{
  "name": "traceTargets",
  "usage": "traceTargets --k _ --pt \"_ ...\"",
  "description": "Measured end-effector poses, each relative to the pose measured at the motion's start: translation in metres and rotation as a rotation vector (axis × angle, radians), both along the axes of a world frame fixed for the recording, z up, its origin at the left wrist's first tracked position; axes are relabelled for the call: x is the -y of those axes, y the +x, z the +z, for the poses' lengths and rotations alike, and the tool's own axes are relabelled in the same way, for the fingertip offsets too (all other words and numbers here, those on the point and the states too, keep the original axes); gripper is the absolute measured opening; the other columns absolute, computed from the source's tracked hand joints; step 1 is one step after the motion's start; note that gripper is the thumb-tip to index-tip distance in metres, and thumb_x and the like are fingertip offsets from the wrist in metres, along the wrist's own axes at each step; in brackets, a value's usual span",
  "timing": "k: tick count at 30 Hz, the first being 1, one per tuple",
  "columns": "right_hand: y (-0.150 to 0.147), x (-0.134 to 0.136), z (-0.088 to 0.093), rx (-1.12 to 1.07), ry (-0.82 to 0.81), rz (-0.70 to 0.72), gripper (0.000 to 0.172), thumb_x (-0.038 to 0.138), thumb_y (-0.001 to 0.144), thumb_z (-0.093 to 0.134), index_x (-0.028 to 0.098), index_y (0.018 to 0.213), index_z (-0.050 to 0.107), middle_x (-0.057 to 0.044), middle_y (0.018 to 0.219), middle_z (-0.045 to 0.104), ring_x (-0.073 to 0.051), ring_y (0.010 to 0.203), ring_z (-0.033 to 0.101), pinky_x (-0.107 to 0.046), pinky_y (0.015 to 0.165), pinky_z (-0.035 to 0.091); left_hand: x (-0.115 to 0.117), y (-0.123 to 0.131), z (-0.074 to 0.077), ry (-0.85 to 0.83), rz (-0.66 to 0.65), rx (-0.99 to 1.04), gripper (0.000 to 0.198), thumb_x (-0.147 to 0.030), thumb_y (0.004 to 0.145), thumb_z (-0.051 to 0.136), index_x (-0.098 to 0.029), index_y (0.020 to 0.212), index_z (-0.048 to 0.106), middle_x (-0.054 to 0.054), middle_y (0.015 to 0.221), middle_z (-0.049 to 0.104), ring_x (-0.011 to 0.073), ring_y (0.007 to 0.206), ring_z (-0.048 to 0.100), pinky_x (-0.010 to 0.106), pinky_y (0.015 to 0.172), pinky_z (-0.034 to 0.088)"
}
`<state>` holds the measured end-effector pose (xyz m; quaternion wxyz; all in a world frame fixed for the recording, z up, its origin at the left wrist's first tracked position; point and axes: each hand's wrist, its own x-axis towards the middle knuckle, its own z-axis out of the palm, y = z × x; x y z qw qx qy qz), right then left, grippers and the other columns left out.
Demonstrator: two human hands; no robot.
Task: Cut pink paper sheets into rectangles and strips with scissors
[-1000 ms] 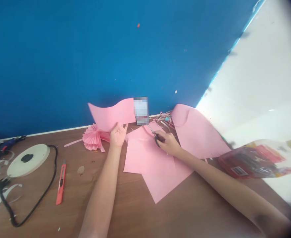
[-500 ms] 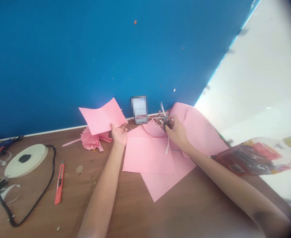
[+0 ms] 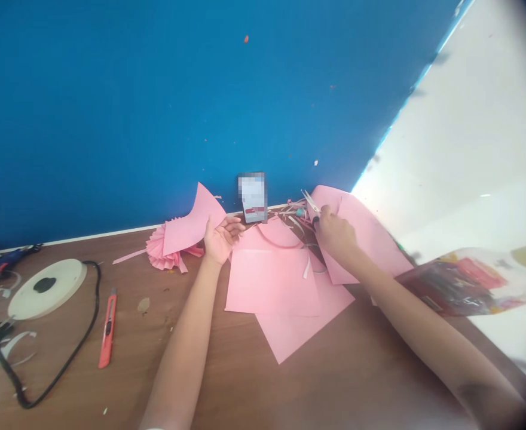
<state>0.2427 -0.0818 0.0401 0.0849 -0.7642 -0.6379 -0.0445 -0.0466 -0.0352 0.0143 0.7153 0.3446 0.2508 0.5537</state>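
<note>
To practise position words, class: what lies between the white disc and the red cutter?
A curving stretch of black cable lies between the white disc and the red cutter, as the head view shows.

Between the left forearm (image 3: 184, 346) and right forearm (image 3: 415, 337), the near surface (image 3: 308, 388) lies bare and passable. Farther in, overlapping pink sheets (image 3: 269, 280) cover the way, up to the blue wall (image 3: 200, 89). A narrower lane runs left of the left forearm, bounded by the red cutter (image 3: 107, 331); the plastic packet (image 3: 469, 283) obstructs the right.
</note>
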Motion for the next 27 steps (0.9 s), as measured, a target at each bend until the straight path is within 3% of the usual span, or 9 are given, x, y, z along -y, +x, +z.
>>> traceTargets --k 2,5,9,12,16,22,27 --pt "0.004 0.001 -0.002 0.073 -0.029 0.007 0.028 0.019 0.092 0.030 0.008 0.104 0.052 -0.019 0.082 0.062 -0.030 0.077 0.063 -0.036 0.064 0.043 0.002 0.001 0.002 0.103 -0.091 -0.165 0.067 -0.065 0.084 0.032 -0.008 0.087 0.068 0.017 0.083 0.069 0.0194 0.068 0.065 0.025 0.052 0.043" --pt "0.006 0.006 -0.003 0.134 -0.034 0.055 0.030 0.014 0.090 0.029 0.008 0.095 0.058 -0.022 0.084 0.061 -0.033 0.079 0.062 -0.038 0.063 0.043 0.006 0.007 0.003 0.246 -0.187 -0.474 0.055 -0.060 0.082 0.045 -0.011 0.084 0.070 0.016 0.089 0.069 0.0193 0.074 0.064 0.024 0.054 0.041" --pt "0.003 0.012 0.000 0.148 -0.058 0.103 0.032 0.009 0.086 0.030 0.008 0.091 0.062 -0.024 0.085 0.061 -0.035 0.085 0.060 -0.040 0.065 0.043 0.012 0.022 0.005 0.415 -0.335 -0.869 0.035 -0.047 0.078 0.059 -0.014 0.081 0.070 0.008 0.084 0.069 0.0173 0.076 0.061 0.025 0.064 0.044" --pt "-0.001 0.012 0.004 0.158 -0.063 0.112 0.033 0.008 0.085 0.030 0.009 0.092 0.063 -0.024 0.093 0.061 -0.035 0.091 0.057 -0.038 0.065 0.043 0.014 0.030 0.006 0.574 -0.333 -1.083 0.028 -0.043 0.075 0.063 -0.016 0.076 0.068 0.004 0.078 0.067 0.0160 0.075 0.058 0.027 0.069 0.043" --pt "-0.005 0.007 0.008 0.125 -0.044 0.138 0.031 0.015 0.089 0.032 0.012 0.099 0.061 -0.020 0.095 0.061 -0.030 0.089 0.058 -0.032 0.063 0.040 0.013 0.030 0.011 0.666 -0.283 -1.231 0.026 -0.041 0.073 0.064 -0.018 0.083 0.066 0.004 0.087 0.065 0.0161 0.079 0.056 0.027 0.071 0.043" --pt "-0.014 0.008 0.011 0.011 -0.179 0.260 0.026 0.028 0.090 0.041 0.018 0.103 0.060 -0.013 0.095 0.064 -0.024 0.077 0.061 -0.030 0.062 0.038 0.012 0.025 0.013 0.674 -0.350 -1.316 0.027 -0.036 0.069 0.064 -0.018 0.088 0.062 0.004 0.091 0.062 0.0161 0.077 0.056 0.026 0.067 0.043" --pt "-0.021 0.009 0.005 -0.078 -0.063 0.478 0.020 0.023 0.088 0.046 0.020 0.098 0.062 -0.010 0.109 0.060 -0.023 0.094 0.058 -0.029 0.070 0.040 0.012 0.027 0.012 0.729 -0.362 -1.460 0.030 -0.035 0.062 0.068 -0.020 0.087 0.060 0.003 0.090 0.062 0.0176 0.078 0.057 0.026 0.066 0.041"
